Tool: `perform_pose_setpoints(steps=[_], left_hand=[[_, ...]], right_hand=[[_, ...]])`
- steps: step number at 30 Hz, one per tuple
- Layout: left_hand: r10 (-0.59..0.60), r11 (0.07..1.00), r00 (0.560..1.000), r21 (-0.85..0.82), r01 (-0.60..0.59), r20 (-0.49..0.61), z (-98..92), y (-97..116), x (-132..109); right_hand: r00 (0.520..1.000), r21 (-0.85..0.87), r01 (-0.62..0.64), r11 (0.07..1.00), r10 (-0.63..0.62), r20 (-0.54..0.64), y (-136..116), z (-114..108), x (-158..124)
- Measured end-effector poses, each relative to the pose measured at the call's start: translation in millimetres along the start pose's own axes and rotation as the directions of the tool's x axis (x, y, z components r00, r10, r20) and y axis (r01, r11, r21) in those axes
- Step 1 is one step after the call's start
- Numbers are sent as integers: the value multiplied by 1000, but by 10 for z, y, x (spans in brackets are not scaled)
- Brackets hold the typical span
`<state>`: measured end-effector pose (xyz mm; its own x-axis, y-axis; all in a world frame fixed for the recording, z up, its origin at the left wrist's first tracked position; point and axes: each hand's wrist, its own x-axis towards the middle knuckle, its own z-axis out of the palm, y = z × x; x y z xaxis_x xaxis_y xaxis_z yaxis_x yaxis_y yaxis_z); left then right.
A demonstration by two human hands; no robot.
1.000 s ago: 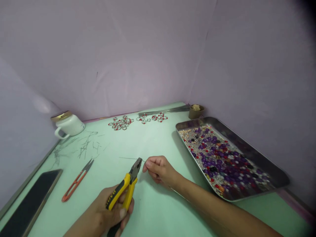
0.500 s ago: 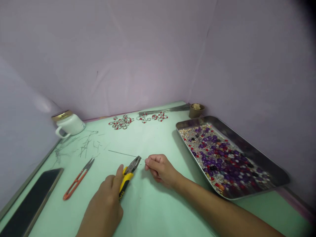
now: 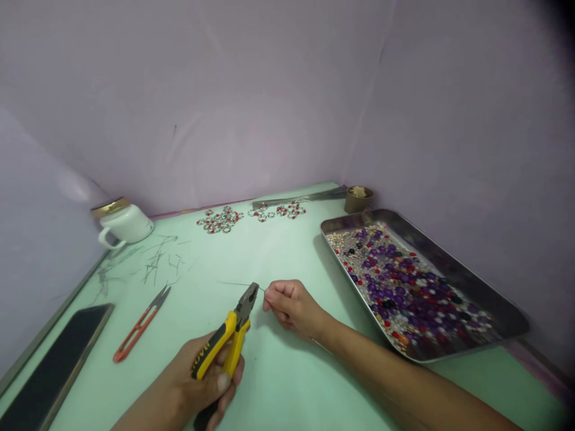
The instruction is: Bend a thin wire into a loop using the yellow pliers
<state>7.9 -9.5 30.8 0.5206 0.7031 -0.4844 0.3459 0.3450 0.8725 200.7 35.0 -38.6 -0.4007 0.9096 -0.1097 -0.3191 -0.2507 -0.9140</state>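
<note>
My left hand is wrapped round the yellow-and-black handles of a pair of pliers, jaws pointing up and away. The jaws close on a thin steel wire that runs left over the pale green table. My right hand pinches the same wire just right of the jaws, fingers curled, knuckles resting near the table.
A steel tray of purple, red and white beads lies at right. Orange thread snips, a dark phone, cut wire scraps, a white lidded cup, beaded rings, a wire bundle and a small brown pot surround the hands.
My left hand turned from palm-down over the pliers back to palm-up, gripping the handles. The wire end left of the jaws now looks shorter. My right hand barely moved.
</note>
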Motion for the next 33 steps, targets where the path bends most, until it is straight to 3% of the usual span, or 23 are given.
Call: perform_pose_setpoints(steps=[2, 4, 7, 9, 11, 13, 15, 17, 20, 22, 24, 27, 30, 33], left_hand=[[91, 946, 980, 321, -30, -175, -5, -61, 24], [195, 813, 918, 580, 47, -347, 17, -141, 55], [232, 581, 836, 760, 291, -497, 83, -251, 109], [232, 487, 803, 780, 393, -550, 115, -278, 129], [260, 541, 811, 775, 328, -524, 116, -251, 117], [253, 690, 867, 708, 149, -430, 92, -184, 79], [159, 850, 946, 526, 14, -282, 59, -111, 34], [47, 968, 994, 249, -20, -100, 36, -66, 5], [19, 987, 998, -158, -9, 66, 25, -57, 1], [22, 973, 997, -229, -5, 69, 23, -59, 6], [13, 996, 1000, -84, -14, -3, 22, -48, 7], [105, 946, 969, 323, -27, -224, 26, -45, 16], [245, 771, 901, 635, 43, -358, 55, -133, 63], [254, 550, 839, 785, 284, -481, 100, -275, 130]], right_hand=[[1000, -4, -18, 1000, 18, -12, 6, -1, 6], [999, 0, -29, 1000, 29, -21, 14, -2, 13], [998, 28, -44, 999, 45, -34, 17, 0, 22], [998, 48, -53, 997, 55, -41, 13, 3, 23], [998, 51, -46, 998, 48, -40, 11, 2, 20], [999, 35, -21, 999, 21, -24, 16, -3, 12], [1000, 17, 4, 1000, -4, 2, 24, -10, 6], [1000, 16, 15, 1000, -15, 25, 29, -16, 3], [999, 31, 16, 999, -17, 39, 24, -19, 6], [999, 32, 9, 999, -10, 41, 14, -19, 9], [999, 26, -8, 1000, 7, 33, 5, -18, 8], [999, 25, -45, 999, 44, 18, -7, -13, 6], [997, 37, -72, 997, 72, 6, -27, -2, 6], [996, 56, -92, 994, 92, -10, -50, 14, 6]])
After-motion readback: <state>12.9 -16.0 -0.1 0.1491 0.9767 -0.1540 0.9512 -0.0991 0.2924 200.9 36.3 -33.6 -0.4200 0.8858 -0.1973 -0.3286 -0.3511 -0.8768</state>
